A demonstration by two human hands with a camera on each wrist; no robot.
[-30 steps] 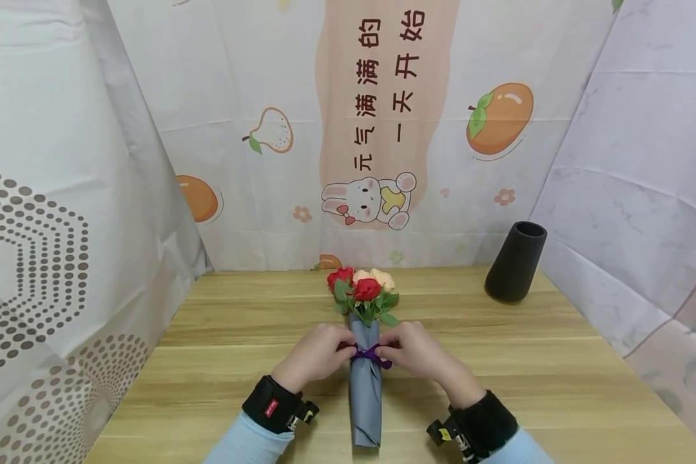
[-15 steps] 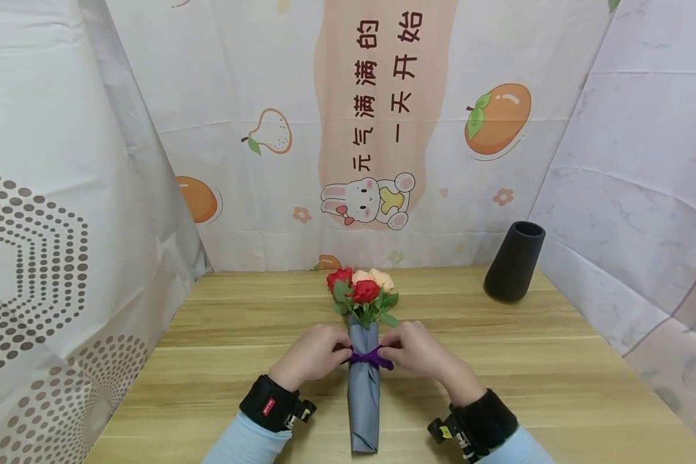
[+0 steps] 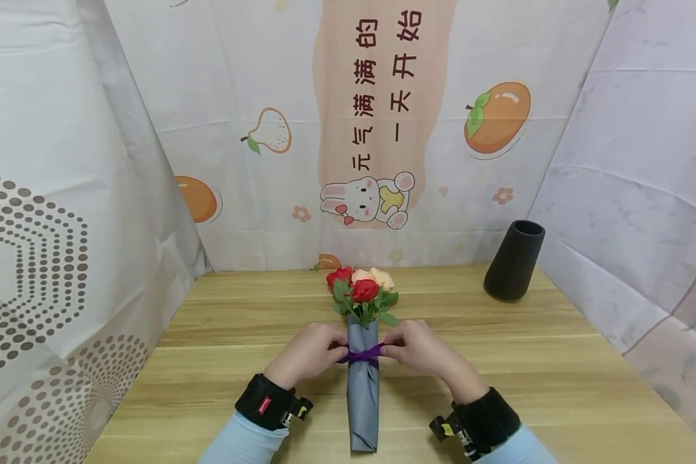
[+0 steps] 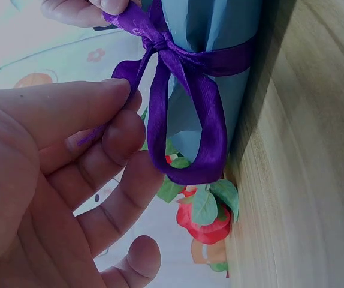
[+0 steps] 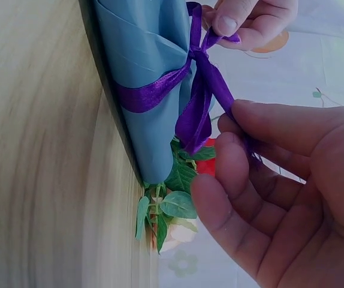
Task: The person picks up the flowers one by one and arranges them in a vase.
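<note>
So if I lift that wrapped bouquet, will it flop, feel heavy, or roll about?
The bouquet would probably stay fairly straight, since the grey wrapper forms a long, narrow sleeve. It's likely light, with only a few roses showing. Pushed sideways, it might roll a little: the wrapper looks rounded in both wrist views.

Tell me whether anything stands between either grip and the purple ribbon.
Nothing visible does: the left-hand grip pinches one end of the purple ribbon and the right-hand grip the other. The black vase stands well clear, toward the far right of the table.
</note>
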